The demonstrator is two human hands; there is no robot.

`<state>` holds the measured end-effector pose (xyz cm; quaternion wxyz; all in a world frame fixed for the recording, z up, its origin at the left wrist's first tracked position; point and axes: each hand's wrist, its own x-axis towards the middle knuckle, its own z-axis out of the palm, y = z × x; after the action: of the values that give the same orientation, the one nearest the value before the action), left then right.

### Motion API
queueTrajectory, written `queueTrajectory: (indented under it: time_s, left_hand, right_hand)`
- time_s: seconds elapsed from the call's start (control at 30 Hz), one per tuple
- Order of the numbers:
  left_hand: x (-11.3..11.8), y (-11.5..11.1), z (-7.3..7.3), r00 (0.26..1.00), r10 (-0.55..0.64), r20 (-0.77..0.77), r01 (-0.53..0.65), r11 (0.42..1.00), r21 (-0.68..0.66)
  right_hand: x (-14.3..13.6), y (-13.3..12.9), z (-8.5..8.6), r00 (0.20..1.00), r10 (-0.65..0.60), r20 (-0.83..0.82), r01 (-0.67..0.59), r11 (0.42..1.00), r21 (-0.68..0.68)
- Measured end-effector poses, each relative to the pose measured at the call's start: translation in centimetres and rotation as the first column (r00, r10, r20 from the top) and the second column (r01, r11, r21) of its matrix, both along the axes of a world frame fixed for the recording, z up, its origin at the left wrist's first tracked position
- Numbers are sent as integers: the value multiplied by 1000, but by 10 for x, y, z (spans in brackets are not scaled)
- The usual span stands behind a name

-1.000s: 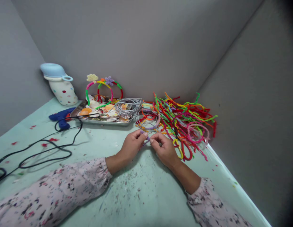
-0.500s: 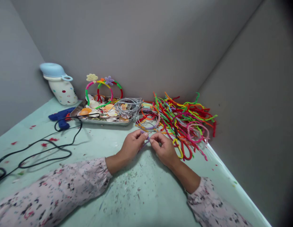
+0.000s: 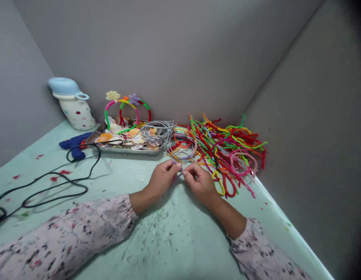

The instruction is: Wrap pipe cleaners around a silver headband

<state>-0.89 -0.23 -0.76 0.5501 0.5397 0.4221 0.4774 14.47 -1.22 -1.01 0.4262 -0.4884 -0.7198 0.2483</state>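
Note:
Over the middle of the table, my left hand [image 3: 161, 179] pinches a purple pipe cleaner [image 3: 178, 176] between thumb and fingers. Close beside it, my right hand [image 3: 200, 184] pinches the same fuzzy strand, its fingertips almost meeting the left thumb. A loop of grey wire [image 3: 172, 152], part of it covered in pale pink fuzz, reaches the fingertips from behind. Whether the strand is wrapped on this wire is hidden by my fingers. Behind and right of my right hand lies a heap of colourful pipe cleaners [image 3: 218, 144].
A metal tray [image 3: 130, 151] holds shells, a grey wire coil [image 3: 158, 132] and two flower-topped hoops [image 3: 137, 112]. Left of it lie a blue glue gun [image 3: 77, 143] with a looping black cord [image 3: 59, 175] and a white bottle [image 3: 77, 112]. Grey walls enclose the table.
Almost nothing differs. Both hands keep their pinch on the purple pipe cleaner, with the right fingertips shifted very slightly to the left.

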Motion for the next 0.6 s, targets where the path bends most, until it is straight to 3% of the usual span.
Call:
queueTrajectory:
  time_s: [0.23,0.6]
  left_hand:
    - [1,1,-1,1000,-16,25,16,1000,-1]
    - [1,0,1,999,13,37,-12,1000,-9]
  right_hand:
    - [1,-1,1,1000,26,9,-26,999,42]
    - [-1,-2,0,991,-56,124,30,980,197]
